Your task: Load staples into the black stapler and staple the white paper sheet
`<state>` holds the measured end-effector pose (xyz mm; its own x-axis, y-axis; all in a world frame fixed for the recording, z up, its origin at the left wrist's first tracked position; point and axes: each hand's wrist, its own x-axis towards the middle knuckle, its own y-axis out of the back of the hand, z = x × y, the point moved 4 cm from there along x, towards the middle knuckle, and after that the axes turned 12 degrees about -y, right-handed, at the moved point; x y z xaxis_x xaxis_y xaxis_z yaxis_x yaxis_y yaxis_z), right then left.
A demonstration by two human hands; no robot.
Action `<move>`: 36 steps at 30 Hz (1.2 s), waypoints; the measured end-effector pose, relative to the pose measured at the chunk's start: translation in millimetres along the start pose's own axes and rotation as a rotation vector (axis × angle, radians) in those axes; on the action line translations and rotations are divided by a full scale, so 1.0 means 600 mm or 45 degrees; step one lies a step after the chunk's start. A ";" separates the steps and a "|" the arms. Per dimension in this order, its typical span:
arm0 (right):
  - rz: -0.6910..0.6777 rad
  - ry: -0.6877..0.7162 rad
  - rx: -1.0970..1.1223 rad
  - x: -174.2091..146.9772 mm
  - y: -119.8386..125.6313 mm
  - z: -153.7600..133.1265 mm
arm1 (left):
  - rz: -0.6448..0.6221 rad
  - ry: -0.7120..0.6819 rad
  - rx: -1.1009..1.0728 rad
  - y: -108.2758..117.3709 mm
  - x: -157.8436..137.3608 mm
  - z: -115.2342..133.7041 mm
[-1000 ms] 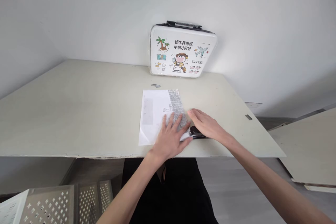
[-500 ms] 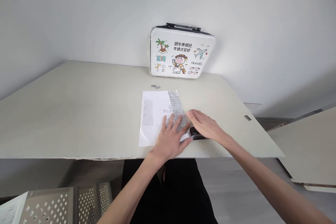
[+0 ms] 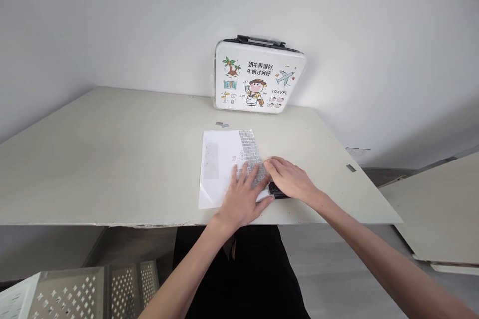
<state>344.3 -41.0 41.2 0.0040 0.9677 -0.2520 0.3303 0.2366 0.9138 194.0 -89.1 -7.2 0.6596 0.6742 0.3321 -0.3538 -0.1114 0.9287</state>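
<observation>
The right grip [image 3: 289, 178] is covering the stapler [image 3: 276, 191], though I cannot tell whether it is closing round it, and the left grip [image 3: 245, 194] is lying flat and spread wide on the paper [image 3: 221, 148]. The stapler is meeting the paper's right edge, so lining-up is looking done; no staple is showing, so fastening may be left. Staple strips [image 3: 222, 124] are lying beyond on the table [image 3: 112, 159].

On the table [image 3: 112, 159], case [image 3: 258, 79] behind paper [image 3: 222, 157], strips [image 3: 225, 125] between, probable stapler [image 3: 277, 191] at paper's lower right.
</observation>
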 end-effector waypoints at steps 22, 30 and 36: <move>0.166 0.036 0.312 -0.008 0.004 0.023 | -0.036 -0.008 -0.036 -0.002 -0.004 -0.006; 0.424 0.127 0.470 -0.057 -0.012 0.088 | -0.080 -0.007 -0.045 0.005 -0.004 -0.009; 0.478 0.000 0.520 -0.056 -0.016 0.151 | -0.107 -0.007 -0.056 0.008 -0.001 -0.011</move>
<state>426.4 -83.5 11.8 0.1923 0.9790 0.0670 0.6454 -0.1776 0.7429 187.3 -85.1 -4.1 0.6918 0.6757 0.2547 -0.3261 -0.0224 0.9451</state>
